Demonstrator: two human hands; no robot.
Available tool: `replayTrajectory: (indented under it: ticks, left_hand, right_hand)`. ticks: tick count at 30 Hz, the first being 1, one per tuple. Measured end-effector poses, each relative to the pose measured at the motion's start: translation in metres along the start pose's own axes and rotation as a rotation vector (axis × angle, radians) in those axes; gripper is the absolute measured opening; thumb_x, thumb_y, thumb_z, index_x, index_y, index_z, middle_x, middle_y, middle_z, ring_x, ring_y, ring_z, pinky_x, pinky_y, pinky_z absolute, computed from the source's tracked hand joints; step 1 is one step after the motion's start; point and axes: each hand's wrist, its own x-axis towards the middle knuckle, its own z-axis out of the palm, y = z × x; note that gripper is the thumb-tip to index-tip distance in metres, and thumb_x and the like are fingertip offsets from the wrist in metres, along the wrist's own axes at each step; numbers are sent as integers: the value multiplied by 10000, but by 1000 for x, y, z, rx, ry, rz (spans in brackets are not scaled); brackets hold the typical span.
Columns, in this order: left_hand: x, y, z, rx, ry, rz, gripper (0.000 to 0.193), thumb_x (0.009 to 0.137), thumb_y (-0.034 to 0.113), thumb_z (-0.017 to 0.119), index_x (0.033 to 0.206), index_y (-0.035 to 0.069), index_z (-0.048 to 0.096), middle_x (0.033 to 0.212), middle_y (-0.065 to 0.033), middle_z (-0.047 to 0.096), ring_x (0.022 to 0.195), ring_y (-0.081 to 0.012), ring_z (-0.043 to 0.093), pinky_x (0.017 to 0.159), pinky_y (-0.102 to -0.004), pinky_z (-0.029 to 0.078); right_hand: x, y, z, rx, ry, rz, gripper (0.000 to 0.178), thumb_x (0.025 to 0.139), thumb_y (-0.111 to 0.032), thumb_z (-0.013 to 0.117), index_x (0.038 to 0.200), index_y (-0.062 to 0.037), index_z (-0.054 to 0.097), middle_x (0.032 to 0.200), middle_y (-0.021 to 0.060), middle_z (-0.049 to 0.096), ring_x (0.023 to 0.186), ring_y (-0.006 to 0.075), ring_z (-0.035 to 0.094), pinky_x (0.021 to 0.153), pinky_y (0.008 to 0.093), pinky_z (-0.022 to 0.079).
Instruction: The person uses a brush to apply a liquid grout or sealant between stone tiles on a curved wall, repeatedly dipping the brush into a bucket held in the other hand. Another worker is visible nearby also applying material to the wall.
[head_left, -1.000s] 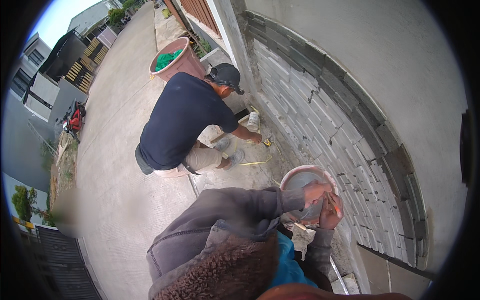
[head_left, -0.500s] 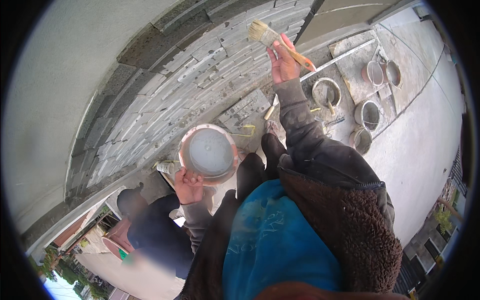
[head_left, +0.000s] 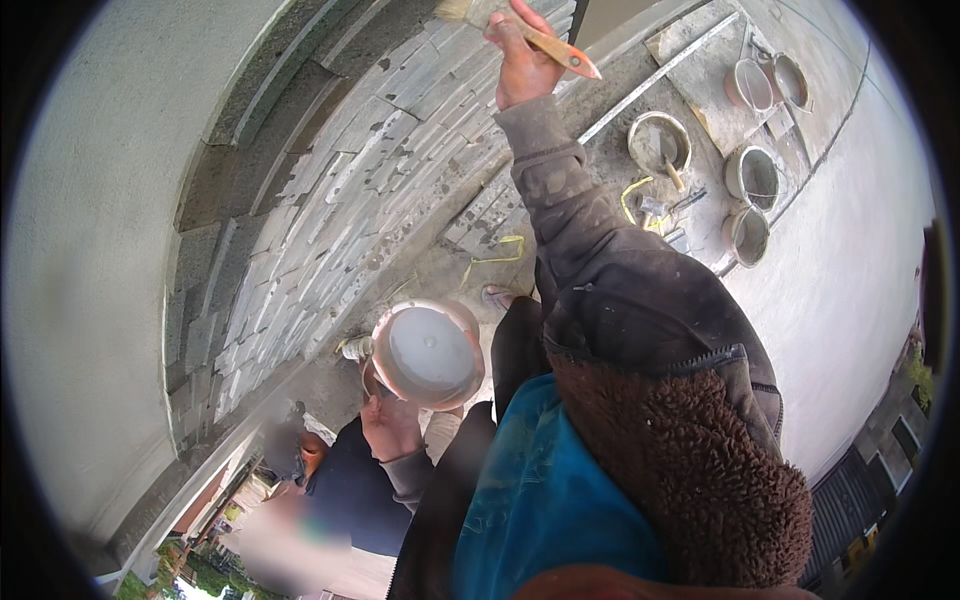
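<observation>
Right hand [head_left: 525, 65] grips a wooden-handled paintbrush [head_left: 530, 30], long axis slanting, bristles toward the grey stone-clad wall [head_left: 330, 200], while the left hand [head_left: 392, 428] clasps a pinkish bucket [head_left: 428, 355] of pale liquid, well apart below the brush.

**Greys, orange and blue**

The stone wall [head_left: 330, 190] shows a pattern of grey and pale staggered blocks. The brush [head_left: 520, 25] has an orange handle and pale bristles. The pinkish bucket [head_left: 428, 355] holds pale grey liquid. The jacket sleeve [head_left: 590, 250] is dark grey-brown, its fleece lining [head_left: 690, 460] brown over a blue shirt [head_left: 550, 500]. Yellow cord [head_left: 500, 255] lies on grey ground.
</observation>
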Motion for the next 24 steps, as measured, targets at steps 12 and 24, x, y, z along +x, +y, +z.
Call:
replayTrajectory:
  ticks: [12, 24]
  left_hand:
    - [18, 6, 11, 116, -57, 24, 139, 892, 218, 586, 776, 147, 557, 655, 26, 544, 604, -144, 506, 647, -353, 441]
    - [14, -6, 48, 163, 96, 21, 227, 913, 212, 583, 732, 161, 456, 609, 34, 380, 542, -151, 373, 593, -363, 379]
  right_hand:
    - [-8, 9, -11, -245, -39, -29, 312, 883, -137, 736, 1169, -42, 659, 1095, 106, 624, 1035, 181, 625, 861, 326, 533]
    - [73, -23, -60, -375, -276, -90, 305, 869, -120, 766, 1141, -7, 686, 1047, 126, 709, 883, 182, 688, 854, 322, 569]
